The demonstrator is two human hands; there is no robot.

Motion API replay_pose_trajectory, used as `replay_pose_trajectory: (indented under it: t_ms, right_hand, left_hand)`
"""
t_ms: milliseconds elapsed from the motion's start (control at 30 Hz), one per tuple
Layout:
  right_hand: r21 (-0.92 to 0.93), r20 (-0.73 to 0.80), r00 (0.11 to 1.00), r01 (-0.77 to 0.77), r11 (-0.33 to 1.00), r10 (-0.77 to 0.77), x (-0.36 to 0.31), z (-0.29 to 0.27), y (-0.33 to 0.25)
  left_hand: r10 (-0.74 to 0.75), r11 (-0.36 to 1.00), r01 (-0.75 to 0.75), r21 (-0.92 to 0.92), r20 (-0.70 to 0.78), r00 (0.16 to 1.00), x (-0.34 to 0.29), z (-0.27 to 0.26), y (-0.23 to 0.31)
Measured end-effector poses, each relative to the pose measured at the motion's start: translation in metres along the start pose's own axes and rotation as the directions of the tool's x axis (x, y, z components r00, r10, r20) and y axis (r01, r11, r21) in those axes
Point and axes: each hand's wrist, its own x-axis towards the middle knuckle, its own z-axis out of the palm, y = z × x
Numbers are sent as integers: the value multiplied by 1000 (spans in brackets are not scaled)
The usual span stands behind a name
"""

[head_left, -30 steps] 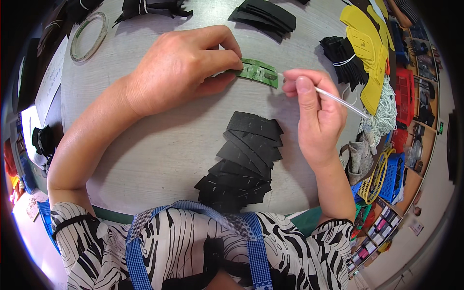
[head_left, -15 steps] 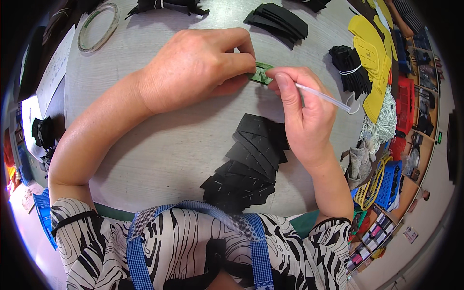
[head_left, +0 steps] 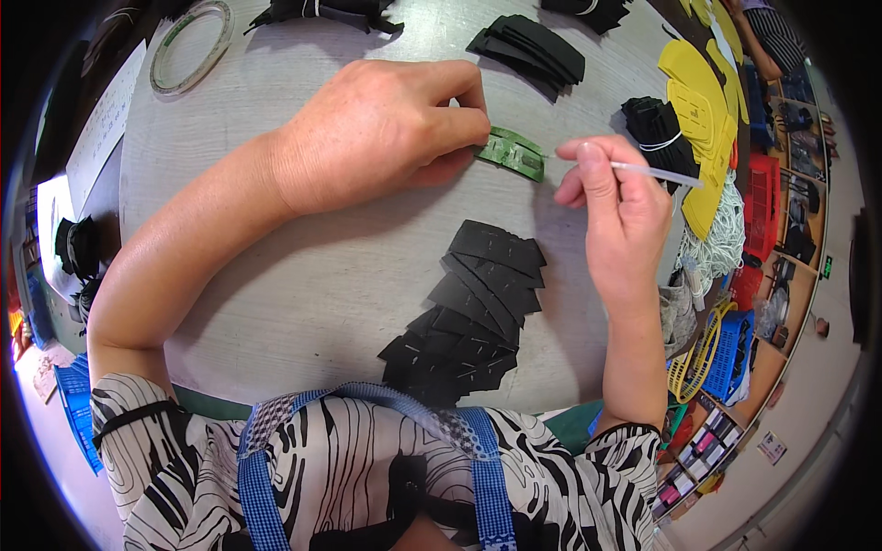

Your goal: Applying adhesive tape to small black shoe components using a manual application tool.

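Observation:
My left hand (head_left: pixel 381 133) presses and grips the left end of a small curved green template (head_left: pixel 516 156) on the table; slots show in it, and its left end is hidden under my fingers. To its right, apart from it, my right hand (head_left: pixel 627 211) pinches a slim whitish pen refill (head_left: pixel 675 174) between thumb and fingers. Its fine tip points left toward the template. Nearer my body, overlapping black cut pieces (head_left: pixel 473 317) with short pale marks lie fanned in a pile.
A loose black stack (head_left: pixel 528 55) and a tied black bundle (head_left: pixel 657 133) lie farther off. Yellow sheets (head_left: pixel 694 106) and white cord (head_left: pixel 721 220) sit along the right edge. A tape roll (head_left: pixel 190 46) lies at far left. Baskets (head_left: pixel 732 354) stand beyond the table.
My right hand has moved right and slightly nearer with the pen refill, away from the template, baring its right end. My left hand has barely moved.

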Motion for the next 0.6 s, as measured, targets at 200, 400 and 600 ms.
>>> replay_pose_trajectory:
  t_ms: [200, 400, 600]
  right_hand:
    - [-365, -237, 846, 377, 851, -477, 59, 13, 35]
    - [-258, -225, 947, 168, 951, -228, 73, 14, 38]
    - [-87, -274, 943, 173, 981, -190, 69, 21, 41]
  left_hand:
    - [31, 982, -12, -190, 100, 994, -2, 5, 22]
    - [-195, 907, 225, -355, 118, 974, -14, -18, 16]
    - [-157, 987, 156, 46, 7, 988, -30, -22, 0]
